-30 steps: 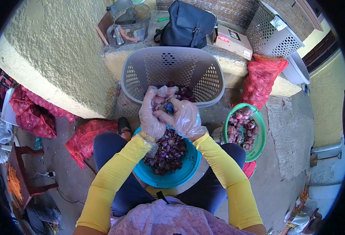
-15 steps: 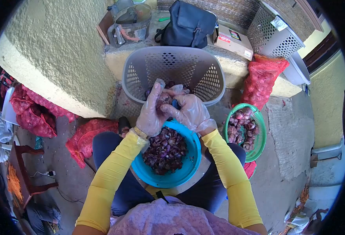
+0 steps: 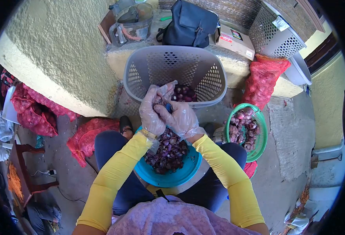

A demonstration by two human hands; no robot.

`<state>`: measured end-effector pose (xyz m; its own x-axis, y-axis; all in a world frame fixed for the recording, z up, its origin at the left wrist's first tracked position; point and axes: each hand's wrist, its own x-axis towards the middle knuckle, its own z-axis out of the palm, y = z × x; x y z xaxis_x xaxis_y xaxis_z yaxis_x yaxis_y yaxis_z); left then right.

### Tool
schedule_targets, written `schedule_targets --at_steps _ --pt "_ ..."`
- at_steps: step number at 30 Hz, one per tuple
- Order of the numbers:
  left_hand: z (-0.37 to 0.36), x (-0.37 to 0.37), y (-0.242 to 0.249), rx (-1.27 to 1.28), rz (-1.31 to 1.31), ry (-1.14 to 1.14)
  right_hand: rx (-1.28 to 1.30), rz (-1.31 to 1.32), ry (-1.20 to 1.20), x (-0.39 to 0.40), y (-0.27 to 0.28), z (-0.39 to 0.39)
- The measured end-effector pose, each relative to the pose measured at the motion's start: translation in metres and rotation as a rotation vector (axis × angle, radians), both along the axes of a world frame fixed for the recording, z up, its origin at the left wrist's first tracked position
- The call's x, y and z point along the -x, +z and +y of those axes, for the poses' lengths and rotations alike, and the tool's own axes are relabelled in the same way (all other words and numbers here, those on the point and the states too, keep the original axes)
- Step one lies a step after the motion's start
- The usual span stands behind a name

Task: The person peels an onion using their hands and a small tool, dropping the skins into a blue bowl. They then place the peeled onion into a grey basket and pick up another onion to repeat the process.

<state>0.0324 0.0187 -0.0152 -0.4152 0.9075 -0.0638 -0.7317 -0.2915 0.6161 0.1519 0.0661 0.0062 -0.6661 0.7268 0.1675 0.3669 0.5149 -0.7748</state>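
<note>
Both of my hands wear clear plastic gloves and meet over the near rim of the grey perforated basket. My left hand is closed around a red onion, mostly covered by fingers. My right hand presses against it, its fingers closed on a small blue object; its shape is mostly hidden. Several shiny purple onions lie inside the basket. Below my wrists, a blue basin between my legs holds a heap of dark purple onion skins.
A green basket of onions stands at my right, near a full red mesh sack. More red sacks lie at the left by a rough yellow wall. A black bag and a cardboard box rest on the ledge.
My hands have shifted slightly left and turned together, covering more of the onion. More of the onions in the grey basket now show.
</note>
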Motion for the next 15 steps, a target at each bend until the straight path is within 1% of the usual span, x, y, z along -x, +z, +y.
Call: schedule_targets --at_steps 1,3,4,5,6,7,8,10,11,12,14,15 --pt "0.002 0.000 0.000 -0.043 0.045 0.015 -0.001 0.001 -0.001 0.000 0.001 0.000" --pt "0.005 -0.002 0.004 -0.068 0.057 0.023 0.183 0.078 0.008 0.001 0.004 0.000" --pt "0.004 -0.002 0.009 -0.080 0.064 0.028 0.185 0.078 0.009 0.001 0.004 0.002" --pt "0.004 -0.002 0.015 -0.093 0.070 0.034 0.207 0.157 0.062 -0.001 0.004 0.007" --pt "0.002 -0.001 0.021 -0.079 0.007 -0.046 0.229 0.237 0.113 -0.003 0.007 0.011" --pt "0.002 -0.001 0.024 -0.067 -0.055 -0.126 0.161 0.168 0.146 -0.010 0.016 0.014" --pt "0.002 0.003 0.023 -0.068 -0.055 -0.127 0.160 0.168 0.144 -0.014 0.020 0.019" --pt "0.003 0.012 0.020 -0.087 -0.172 -0.350 -0.102 0.030 0.163 -0.019 0.025 0.027" --pt "0.002 0.010 0.017 -0.087 -0.173 -0.351 -0.219 0.005 0.142 -0.021 0.028 0.027" --pt "0.001 0.008 0.017 -0.055 -0.181 -0.342 -0.219 0.005 0.143 -0.020 0.027 0.026" --pt "0.001 0.005 0.012 -0.022 -0.189 -0.332 -0.329 0.057 0.048 -0.016 0.021 0.019" --pt "0.002 0.004 0.007 -0.057 -0.145 -0.265 -0.328 0.058 0.048 -0.013 0.012 0.017"
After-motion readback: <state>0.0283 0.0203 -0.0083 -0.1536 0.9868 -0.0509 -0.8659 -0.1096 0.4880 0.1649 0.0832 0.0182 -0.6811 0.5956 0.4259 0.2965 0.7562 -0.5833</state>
